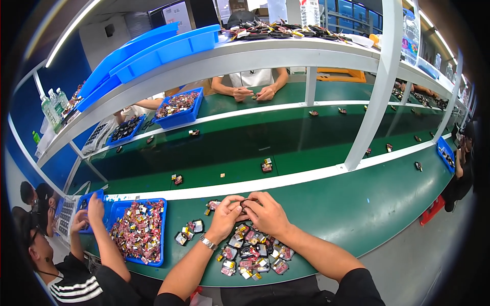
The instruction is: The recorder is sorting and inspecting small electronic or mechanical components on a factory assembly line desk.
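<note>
My left hand (226, 218) and my right hand (266, 215) meet over the green bench, fingers closed around a small dark part (243, 206). The fingers cover most of that part, so its exact kind cannot be made out. Just below my hands, a pile of small electronic units (247, 252) in black casings shows white, pink and yellow pieces. A smaller cluster of the same units (189, 231) lies left of my left wrist, which wears a metal watch (208, 242). Beyond my left hand, another few units (212, 205) lie near the white rail.
A blue bin (164, 232) full of pink-and-white parts stands at left, beside a co-worker's raised hands (95, 209). Across the bench runs a green conveyor belt (306, 164) with scattered units. White posts (375, 94) carry an overhead shelf. Another person's hands (253, 94) work opposite.
</note>
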Motion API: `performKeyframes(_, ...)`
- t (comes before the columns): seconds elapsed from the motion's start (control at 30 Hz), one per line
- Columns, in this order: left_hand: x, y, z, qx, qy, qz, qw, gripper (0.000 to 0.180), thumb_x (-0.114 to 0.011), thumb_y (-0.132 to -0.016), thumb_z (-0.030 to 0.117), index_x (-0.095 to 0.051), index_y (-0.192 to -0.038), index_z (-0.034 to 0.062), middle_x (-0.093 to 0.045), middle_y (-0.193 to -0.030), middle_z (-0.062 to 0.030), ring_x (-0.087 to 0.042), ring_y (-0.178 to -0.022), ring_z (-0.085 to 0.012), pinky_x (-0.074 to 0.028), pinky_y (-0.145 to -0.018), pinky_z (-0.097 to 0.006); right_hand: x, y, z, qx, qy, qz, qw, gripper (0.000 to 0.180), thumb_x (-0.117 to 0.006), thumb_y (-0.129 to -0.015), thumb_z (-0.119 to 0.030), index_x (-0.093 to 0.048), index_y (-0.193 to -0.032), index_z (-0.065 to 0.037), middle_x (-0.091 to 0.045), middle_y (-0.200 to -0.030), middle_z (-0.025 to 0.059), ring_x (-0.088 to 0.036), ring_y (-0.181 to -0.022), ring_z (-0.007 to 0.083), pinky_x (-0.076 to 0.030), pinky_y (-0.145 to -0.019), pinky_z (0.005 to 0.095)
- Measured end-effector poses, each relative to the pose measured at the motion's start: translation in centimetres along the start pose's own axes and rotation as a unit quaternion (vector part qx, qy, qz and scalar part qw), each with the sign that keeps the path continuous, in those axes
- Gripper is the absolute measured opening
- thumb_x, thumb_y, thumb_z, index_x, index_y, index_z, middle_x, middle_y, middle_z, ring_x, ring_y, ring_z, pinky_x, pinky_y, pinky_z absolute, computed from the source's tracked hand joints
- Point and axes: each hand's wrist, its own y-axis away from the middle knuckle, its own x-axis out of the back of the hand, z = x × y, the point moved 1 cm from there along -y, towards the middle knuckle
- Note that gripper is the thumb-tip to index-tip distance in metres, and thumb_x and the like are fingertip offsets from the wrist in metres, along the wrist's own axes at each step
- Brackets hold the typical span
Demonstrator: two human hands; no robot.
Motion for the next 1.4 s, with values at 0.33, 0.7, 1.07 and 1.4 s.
performKeyframes(0.33, 0.0, -0.1, -0.1, 0.009, -0.002, 0.000, 1.000, 0.023, -0.049, -0.097, 0.003, -0.046, -0.120, 0.0015, -0.063, -0.112, -0.0116, -0.063, -0.102, -0.0190, -0.056, -0.088, -0.036, 0.2, 0.3, -0.1, 0.034, 0.071, -0.015, 0.997, 0.019, -0.070, -0.073, -0.004, -0.065, -0.092, -0.004, -0.059, -0.091, 0.0071, -0.059, -0.082, 0.0243, -0.051, -0.067, 0.0334)
performKeyframes(0.7, -0.2, 0.0, 0.0, 0.006, -0.008, 0.013, 1.000, 0.023, -0.046, -0.096, -0.001, -0.046, -0.119, 0.0015, -0.062, -0.111, -0.0110, -0.062, -0.102, -0.0173, -0.056, -0.089, -0.038, -0.4, 0.6, 0.1, 0.072, 0.082, 0.000, 0.994, 0.017, -0.066, -0.070, -0.001, -0.064, -0.087, -0.003, -0.059, -0.089, 0.0075, -0.060, -0.082, 0.0244, -0.051, -0.068, 0.0338)
performKeyframes(1.07, -0.4, 0.2, 0.2, 0.010, -0.034, 0.019, 0.999, 0.023, -0.046, -0.096, -0.001, -0.046, -0.119, 0.0021, -0.062, -0.112, -0.0108, -0.062, -0.101, -0.0166, -0.056, -0.088, -0.036, -0.4, 0.9, -0.1, 0.057, 0.109, -0.039, 0.992, 0.013, -0.062, -0.069, -0.004, -0.058, -0.081, -0.002, -0.057, -0.086, 0.0085, -0.059, -0.085, 0.0251, -0.052, -0.068, 0.0337)
performKeyframes(1.4, 0.3, 0.1, 0.0, 0.009, 0.008, 0.008, 1.000, 0.023, -0.048, -0.096, 0.000, -0.046, -0.119, 0.0011, -0.063, -0.111, -0.0119, -0.063, -0.102, -0.0179, -0.057, -0.087, -0.035, -0.5, 0.5, -0.4, 0.111, 0.121, 0.000, 0.986, 0.013, -0.061, -0.069, -0.008, -0.058, -0.080, -0.002, -0.056, -0.086, 0.0099, -0.058, -0.085, 0.0239, -0.051, -0.072, 0.0343)
